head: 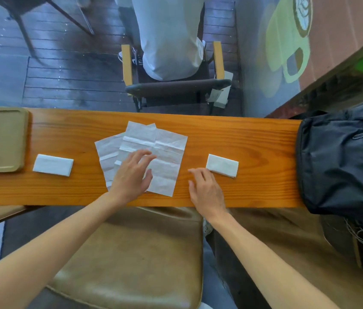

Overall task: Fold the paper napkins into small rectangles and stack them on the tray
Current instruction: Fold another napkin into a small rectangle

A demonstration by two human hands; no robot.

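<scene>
Unfolded white napkins [165, 148] lie overlapped in the middle of the orange wooden table [254, 141]. My left hand [131, 175] rests flat on their near part, fingers spread. A folded napkin rectangle [222, 165] lies to the right; my right hand [206, 190] hovers just left of it, fingers apart, holding nothing. Another folded napkin rectangle [53, 165] lies to the left, beside the tan tray [23, 139], which sits at the table's left end with nothing visible on it.
A black backpack [343, 157] covers the table's right end. Beyond the far edge a person sits on a chair [176, 88] with their back to me. A padded brown seat [142, 253] is below my arms.
</scene>
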